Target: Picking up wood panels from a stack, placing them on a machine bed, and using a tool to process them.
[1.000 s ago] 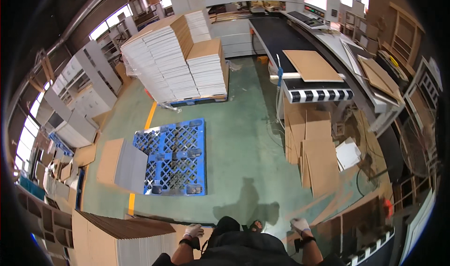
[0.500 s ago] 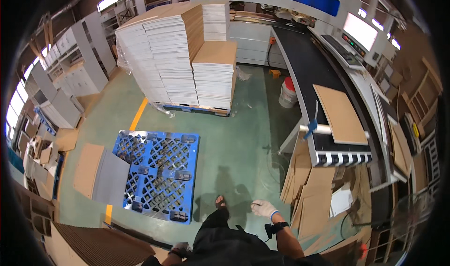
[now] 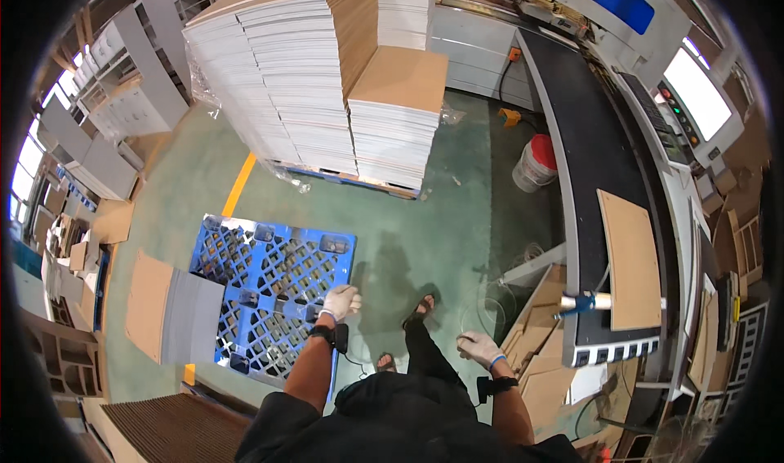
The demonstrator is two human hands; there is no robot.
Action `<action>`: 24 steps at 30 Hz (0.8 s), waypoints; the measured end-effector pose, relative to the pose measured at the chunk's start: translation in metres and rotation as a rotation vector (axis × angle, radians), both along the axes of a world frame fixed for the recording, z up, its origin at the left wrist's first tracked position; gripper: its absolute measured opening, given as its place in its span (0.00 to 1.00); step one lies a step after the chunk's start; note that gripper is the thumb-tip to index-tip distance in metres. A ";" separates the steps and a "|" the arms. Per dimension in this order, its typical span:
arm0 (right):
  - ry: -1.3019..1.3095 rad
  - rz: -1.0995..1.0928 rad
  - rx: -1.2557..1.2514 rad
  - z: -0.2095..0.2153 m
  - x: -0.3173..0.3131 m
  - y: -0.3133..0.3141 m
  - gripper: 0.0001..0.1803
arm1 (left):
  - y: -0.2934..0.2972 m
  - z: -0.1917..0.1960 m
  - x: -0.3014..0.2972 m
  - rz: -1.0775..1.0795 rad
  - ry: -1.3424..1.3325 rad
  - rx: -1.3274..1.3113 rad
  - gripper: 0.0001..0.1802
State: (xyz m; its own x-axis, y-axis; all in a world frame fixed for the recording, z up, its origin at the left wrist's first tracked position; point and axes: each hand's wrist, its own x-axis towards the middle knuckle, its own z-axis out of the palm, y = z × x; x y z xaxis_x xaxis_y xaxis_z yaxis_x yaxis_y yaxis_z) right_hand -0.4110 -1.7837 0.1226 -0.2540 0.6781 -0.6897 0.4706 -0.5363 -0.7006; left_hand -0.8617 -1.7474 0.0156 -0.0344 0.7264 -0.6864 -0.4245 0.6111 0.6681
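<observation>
My left hand [image 3: 341, 301], in a pale glove, hangs above the right edge of a blue plastic pallet [image 3: 349, 255] on the floor. Its fingers are curled in, with nothing seen in them. My right hand [image 3: 480, 349], also gloved, is loosely closed over the green floor, apart from any object. Ahead stands a tall stack of white-edged boards [image 3: 302, 79] with brown tops, its lower front part [image 3: 400, 79] stepped down. A brown panel [image 3: 630, 259] lies at the near end of the black conveyor [image 3: 584, 136] on the right.
A white bucket with a red lid [image 3: 535, 165] stands beside the conveyor. Brown offcut boards [image 3: 535, 332] lean beneath its near end. Left of the pallet are a grey stack [image 3: 192, 320] and a brown sheet [image 3: 149, 304]. Corrugated cardboard [image 3: 171, 430] lies at the lower left.
I have stepped forward, nearer the board stack and conveyor. My left hand has risen from the lower edge to above the pallet's side; my right hand stays at my right side.
</observation>
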 end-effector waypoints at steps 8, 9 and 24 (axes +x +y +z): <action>0.174 -0.292 -0.097 -0.029 0.031 0.166 0.13 | 0.171 0.045 0.025 0.006 0.188 0.035 0.16; 0.141 -0.299 -0.064 -0.030 0.032 0.194 0.13 | 0.191 0.050 0.023 0.028 0.221 0.047 0.14; 0.384 -0.199 -0.003 0.039 -0.041 0.545 0.11 | 0.502 0.089 -0.070 0.132 1.142 0.293 0.30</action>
